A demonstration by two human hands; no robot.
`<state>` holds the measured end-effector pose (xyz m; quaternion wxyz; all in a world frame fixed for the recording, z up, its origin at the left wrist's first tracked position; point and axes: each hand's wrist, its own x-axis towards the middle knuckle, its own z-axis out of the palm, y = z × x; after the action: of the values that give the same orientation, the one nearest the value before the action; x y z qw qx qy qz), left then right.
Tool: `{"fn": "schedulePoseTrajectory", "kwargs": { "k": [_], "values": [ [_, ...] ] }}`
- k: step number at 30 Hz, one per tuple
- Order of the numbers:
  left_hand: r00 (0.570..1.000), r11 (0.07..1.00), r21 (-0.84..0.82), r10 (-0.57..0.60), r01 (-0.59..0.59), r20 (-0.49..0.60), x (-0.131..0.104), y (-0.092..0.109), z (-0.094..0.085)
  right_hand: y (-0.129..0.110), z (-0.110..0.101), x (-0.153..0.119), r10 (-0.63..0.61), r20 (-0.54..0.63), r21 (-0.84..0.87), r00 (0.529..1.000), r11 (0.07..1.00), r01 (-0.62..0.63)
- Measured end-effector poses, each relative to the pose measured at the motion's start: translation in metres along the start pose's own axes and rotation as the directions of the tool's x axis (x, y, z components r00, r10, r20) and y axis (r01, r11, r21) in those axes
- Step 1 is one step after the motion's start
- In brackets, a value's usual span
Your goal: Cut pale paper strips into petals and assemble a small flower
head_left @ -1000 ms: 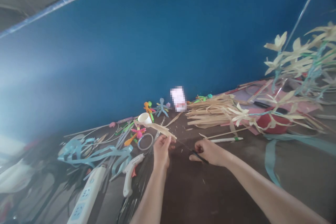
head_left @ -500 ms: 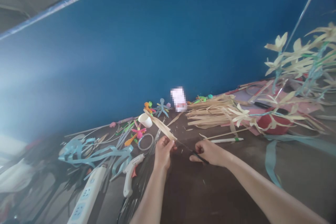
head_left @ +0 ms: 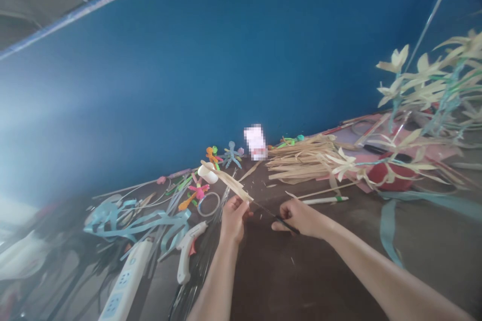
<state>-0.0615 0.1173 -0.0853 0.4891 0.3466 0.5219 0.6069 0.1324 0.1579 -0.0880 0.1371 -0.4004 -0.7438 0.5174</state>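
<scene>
Diagonally over the tabletop [head_left: 271, 276], a pale strip [head_left: 228, 179] slanted away leftward from the left hand [head_left: 232, 216] pinching its near end; the right hand [head_left: 303, 218] gripped a dark tool [head_left: 286, 224] pointing there.

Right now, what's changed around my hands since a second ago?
The pale strip in your left hand has tilted more steeply; its far end sits higher in view, across the white cup. Your right hand still holds the dark-handled tool, and the glue gun lies where it was.
</scene>
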Motion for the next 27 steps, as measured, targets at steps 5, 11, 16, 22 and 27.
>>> {"fn": "schedulePoseTrajectory", "kwargs": {
  "k": [5,11,16,22,27],
  "values": [
    [1.000,1.000,-0.026,-0.012,0.012,0.013,-0.0003,0.0014,0.0004,-0.0001,-0.0009,-0.0006,0.003,-0.005,0.010,1.000,1.000,-0.003],
    [0.999,0.998,-0.039,-0.042,0.041,-0.008,-0.0015,0.0037,0.0019,-0.0007,-0.0024,-0.0008,0.009,-0.003,0.018,1.000,1.000,-0.009],
    [0.998,0.997,-0.045,-0.057,0.056,-0.037,-0.0021,0.0035,0.0036,-0.0022,0.0001,-0.0008,0.013,-0.010,0.028,1.000,1.000,-0.013],
    [0.997,0.995,-0.068,-0.069,0.068,-0.021,-0.0021,0.0020,0.0038,-0.0009,0.0017,0.0004,0.001,-0.023,0.031,1.000,1.000,0.000],
    [0.998,0.995,-0.073,-0.068,0.067,-0.011,-0.0020,0.0018,0.0035,-0.0007,0.0008,0.0000,0.008,-0.011,0.048,1.000,0.999,-0.008]
  ]
}}
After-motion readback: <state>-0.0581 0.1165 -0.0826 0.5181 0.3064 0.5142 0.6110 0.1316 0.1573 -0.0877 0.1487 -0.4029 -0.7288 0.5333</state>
